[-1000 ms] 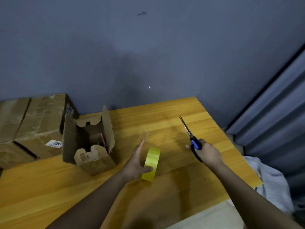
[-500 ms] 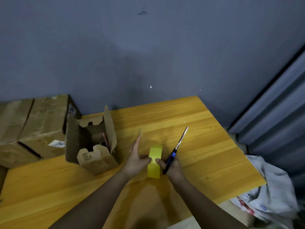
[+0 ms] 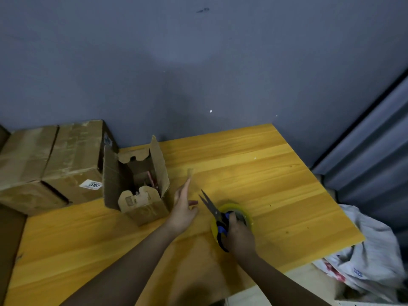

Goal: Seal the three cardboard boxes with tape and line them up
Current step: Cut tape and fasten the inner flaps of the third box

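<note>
A small cardboard box (image 3: 144, 212) stands on the wooden table (image 3: 276, 173) with its top flaps open and some items inside. Left of it, against the wall, sit two larger boxes (image 3: 75, 155) (image 3: 24, 155) with their tops closed. The yellow tape roll (image 3: 245, 214) lies flat on the table. My right hand (image 3: 239, 236) grips blue-handled scissors (image 3: 213, 209) and rests on the roll, blades pointing toward the small box. My left hand (image 3: 183, 208) hovers just right of the small box with straight fingers. A short clear strip of tape (image 3: 189, 172) sticks up from its fingertip.
A grey wall runs behind the table. Right of the table hangs a grey ribbed curtain (image 3: 375, 151). A pale cloth and plastic bag (image 3: 371, 250) lie below the table's right edge. A dark surface (image 3: 11, 235) borders the table on the left.
The tape roll went from upright in my left hand to flat on the table under my right hand. My left hand let go of it, and the scissors swung to point left.
</note>
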`<state>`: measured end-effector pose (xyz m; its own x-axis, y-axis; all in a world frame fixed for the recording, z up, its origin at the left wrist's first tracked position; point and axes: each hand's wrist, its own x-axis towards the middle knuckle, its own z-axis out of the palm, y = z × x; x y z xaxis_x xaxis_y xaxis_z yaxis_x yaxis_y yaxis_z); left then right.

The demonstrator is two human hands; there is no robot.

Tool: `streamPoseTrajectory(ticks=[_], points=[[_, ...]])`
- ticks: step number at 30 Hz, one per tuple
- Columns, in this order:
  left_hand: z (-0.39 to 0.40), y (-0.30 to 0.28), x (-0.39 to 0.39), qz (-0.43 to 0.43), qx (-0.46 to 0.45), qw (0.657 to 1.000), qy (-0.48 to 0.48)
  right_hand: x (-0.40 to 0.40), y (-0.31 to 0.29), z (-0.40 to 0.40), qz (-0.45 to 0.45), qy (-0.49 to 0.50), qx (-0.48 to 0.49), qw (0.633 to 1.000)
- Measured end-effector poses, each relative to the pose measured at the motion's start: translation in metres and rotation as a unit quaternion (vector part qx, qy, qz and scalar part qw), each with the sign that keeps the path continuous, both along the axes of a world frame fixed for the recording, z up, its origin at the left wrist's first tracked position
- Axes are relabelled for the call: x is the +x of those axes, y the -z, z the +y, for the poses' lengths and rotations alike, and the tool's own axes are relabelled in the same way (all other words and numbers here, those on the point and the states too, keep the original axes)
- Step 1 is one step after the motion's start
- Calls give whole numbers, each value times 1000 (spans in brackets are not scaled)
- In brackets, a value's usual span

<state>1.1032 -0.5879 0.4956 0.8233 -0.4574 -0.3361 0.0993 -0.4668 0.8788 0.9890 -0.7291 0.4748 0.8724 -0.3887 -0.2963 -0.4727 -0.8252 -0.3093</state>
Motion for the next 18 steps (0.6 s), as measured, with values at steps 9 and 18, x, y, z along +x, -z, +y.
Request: streamPoseTrajectory(ticks=[9, 18], points=[[9, -5, 0, 15, 19, 1000, 4, -4, 8, 4, 22, -11, 2, 1000], [-8, -6, 0, 31, -23, 999, -28, -7, 3, -58, -126, 226, 207, 944]])
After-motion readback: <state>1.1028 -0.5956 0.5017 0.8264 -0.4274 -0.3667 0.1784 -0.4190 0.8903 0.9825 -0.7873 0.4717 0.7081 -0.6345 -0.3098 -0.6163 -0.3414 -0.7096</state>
